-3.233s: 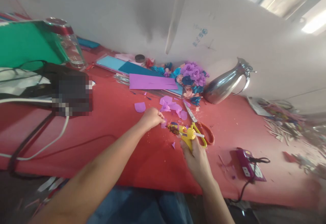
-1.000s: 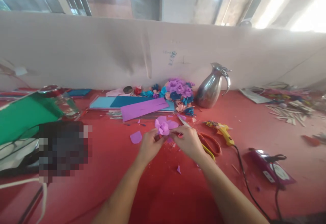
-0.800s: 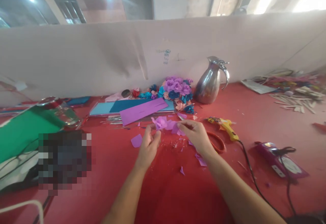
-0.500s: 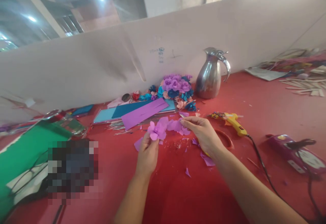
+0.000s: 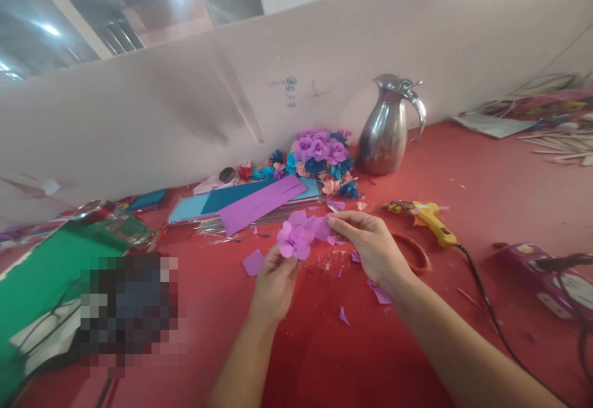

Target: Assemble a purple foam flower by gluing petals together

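Fingers of my left hand [image 5: 274, 283] now lift the purple paper flower [image 5: 293, 241] clear of the red table [image 5: 482, 185], while my right hand [image 5: 370, 244], having put down the glue gun [image 5: 424, 217], pinches a loose petal [image 5: 321, 227] just beside it.

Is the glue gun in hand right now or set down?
Set down. The yellow glue gun lies on its side on the red table; the right hand is nearby but apart, at loose purple petals.
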{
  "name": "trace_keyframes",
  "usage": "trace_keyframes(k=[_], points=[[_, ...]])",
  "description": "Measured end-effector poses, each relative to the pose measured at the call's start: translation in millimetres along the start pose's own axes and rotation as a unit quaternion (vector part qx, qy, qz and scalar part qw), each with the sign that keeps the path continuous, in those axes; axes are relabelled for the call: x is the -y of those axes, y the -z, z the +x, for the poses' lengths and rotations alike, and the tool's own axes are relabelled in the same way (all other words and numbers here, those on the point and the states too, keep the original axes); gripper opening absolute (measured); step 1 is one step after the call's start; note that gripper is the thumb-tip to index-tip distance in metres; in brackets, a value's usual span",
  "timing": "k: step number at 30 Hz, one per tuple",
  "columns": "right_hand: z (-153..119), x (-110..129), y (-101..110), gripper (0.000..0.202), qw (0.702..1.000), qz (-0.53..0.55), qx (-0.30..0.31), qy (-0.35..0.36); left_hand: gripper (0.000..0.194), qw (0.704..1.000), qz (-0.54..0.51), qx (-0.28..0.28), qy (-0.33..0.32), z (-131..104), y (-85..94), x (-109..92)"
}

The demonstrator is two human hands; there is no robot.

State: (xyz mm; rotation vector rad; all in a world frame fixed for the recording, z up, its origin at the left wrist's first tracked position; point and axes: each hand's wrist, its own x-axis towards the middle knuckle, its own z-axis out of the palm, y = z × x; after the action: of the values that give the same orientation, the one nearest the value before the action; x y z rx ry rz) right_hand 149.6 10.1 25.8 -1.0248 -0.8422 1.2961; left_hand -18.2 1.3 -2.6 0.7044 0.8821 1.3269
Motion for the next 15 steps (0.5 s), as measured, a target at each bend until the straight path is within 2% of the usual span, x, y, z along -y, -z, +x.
trace_keyframes(k=[7,12,15], points=[[2.4,-6.0,0.3,0.022,0.999,0.021,-0.022,-0.009,0.018,1.000,-0.014,-0.006,0.000,3.8,1.3,3.3],[0.8,-4.8,-2.5,0.027,0.999,0.018,-0.045,-0.018,0.020,0.999,0.010,-0.052,-0.015,5.8,4.1,6.2],[-0.3,-3.8,-3.8,0.027,0.999,0.019,-0.049,-0.011,0.019,0.998,0.020,-0.061,-0.025,5.8,2.3,6.2]])
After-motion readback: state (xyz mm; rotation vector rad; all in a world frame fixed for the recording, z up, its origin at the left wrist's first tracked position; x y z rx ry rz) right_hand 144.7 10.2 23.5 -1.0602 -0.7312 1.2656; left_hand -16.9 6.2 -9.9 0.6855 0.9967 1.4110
